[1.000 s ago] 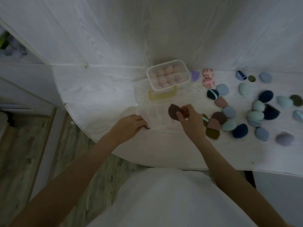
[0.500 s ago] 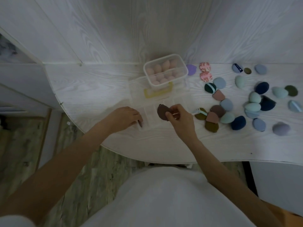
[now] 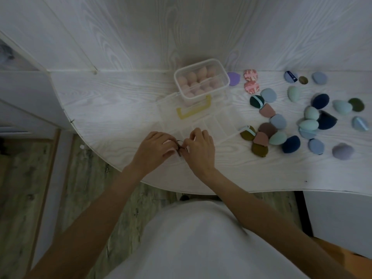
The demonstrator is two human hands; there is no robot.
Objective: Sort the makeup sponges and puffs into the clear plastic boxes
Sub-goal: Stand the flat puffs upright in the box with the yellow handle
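Mid-sort: tucking a brown puff (image 3: pixel 178 150) into the divided clear box (image 3: pixel 203 125).

On the white table (image 3: pixel 112 109): two clear boxes, the lidded one (image 3: pixel 201 79) at 12 o'clock already full of pink sponges; roughly thirty loose pieces at 3 o'clock. Left hand (image 3: pixel 154 151) and right hand (image 3: pixel 198 149) both pinching the puff at the box's 7 o'clock corner; next, probably pressing it down, then reaching right.
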